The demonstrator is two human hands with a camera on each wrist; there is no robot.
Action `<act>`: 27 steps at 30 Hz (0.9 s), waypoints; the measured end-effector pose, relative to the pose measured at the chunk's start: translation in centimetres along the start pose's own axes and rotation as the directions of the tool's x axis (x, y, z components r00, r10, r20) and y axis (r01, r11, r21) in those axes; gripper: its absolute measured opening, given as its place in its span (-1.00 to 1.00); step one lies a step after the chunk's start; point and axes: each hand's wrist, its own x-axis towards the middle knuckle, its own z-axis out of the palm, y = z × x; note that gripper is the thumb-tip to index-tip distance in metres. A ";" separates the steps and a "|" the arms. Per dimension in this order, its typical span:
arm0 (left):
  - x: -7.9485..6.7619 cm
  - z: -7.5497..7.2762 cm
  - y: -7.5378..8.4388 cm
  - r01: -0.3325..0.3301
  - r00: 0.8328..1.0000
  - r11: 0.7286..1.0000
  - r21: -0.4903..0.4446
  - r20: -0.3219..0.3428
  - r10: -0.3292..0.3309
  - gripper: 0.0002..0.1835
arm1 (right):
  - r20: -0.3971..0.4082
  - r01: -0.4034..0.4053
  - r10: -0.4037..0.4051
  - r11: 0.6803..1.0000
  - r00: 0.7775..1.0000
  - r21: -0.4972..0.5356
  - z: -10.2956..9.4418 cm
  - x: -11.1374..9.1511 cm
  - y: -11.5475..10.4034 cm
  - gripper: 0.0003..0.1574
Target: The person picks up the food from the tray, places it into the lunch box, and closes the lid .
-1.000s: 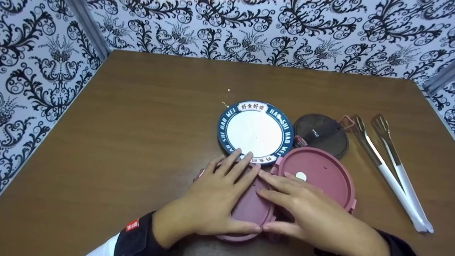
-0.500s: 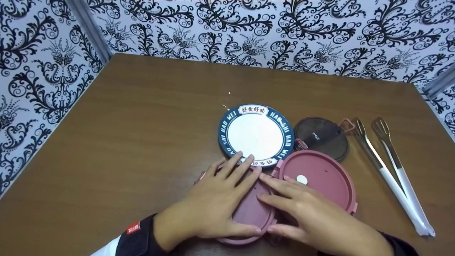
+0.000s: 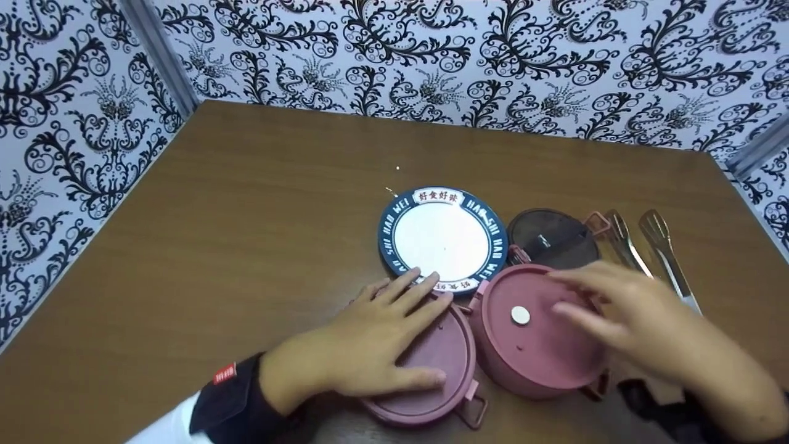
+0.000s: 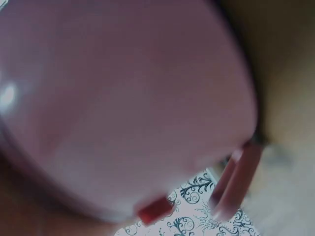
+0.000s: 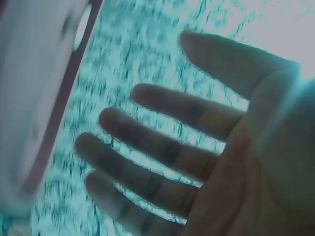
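My left hand point(image 3: 382, 339) rests with spread fingers on the lid of a round pink container point(image 3: 453, 351), which has a wire handle point(image 3: 473, 412) at its lower right. In the left wrist view a pink surface point(image 4: 138, 98) fills most of the picture. My right hand point(image 3: 635, 314) is over the right side of a second pink container point(image 3: 530, 370), whose lid bears a white round button point(image 3: 520, 315). From the right wrist, the right hand point(image 5: 197, 142) shows spread, slightly bent fingers holding nothing, with a gap between them and the pink container point(image 5: 39, 98).
Behind the containers lies a white plate point(image 3: 441, 237) with a blue lettered rim. A dark round lidded container point(image 3: 551, 237) with a pink handle stands to its right. Metal tongs point(image 3: 669, 253) lie farther right, partly covered by my right arm. Patterned walls point(image 3: 431, 61) border the table.
My right hand has moved right, from between the two pink containers to over the right one, blurred by motion. The left hand has stayed on its lid.
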 end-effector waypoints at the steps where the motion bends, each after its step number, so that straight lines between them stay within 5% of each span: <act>1: 0.2 -0.4 0.0 0.010 1.000 1.000 -0.019 0.025 -0.009 -0.04 | 0.029 -0.044 0.044 0.999 0.999 -0.004 -0.2 0.1 0.8 -0.58; 5: 1.6 -1.9 0.1 0.058 0.995 0.996 -0.071 0.088 -0.052 -0.13 | 0.184 -0.202 0.197 0.979 0.963 0.008 -0.4 0.2 3.4 -0.51; 8: 3.5 -2.9 0.4 0.073 0.993 0.994 -0.076 0.101 -0.065 -0.18 | 0.252 -0.244 0.232 0.970 0.940 0.017 0.3 0.2 4.5 -0.37; 15: 7.1 -4.3 1.4 0.114 0.979 0.993 -0.039 0.174 -0.106 -0.20 | 0.300 -0.168 0.129 0.980 0.945 0.106 2.4 0.2 4.7 -0.22; 27: 8.0 -4.1 1.3 0.110 0.946 0.989 -0.099 0.315 -0.074 -0.18 | 0.344 -0.188 0.120 0.967 0.931 0.171 2.9 0.5 4.4 -0.16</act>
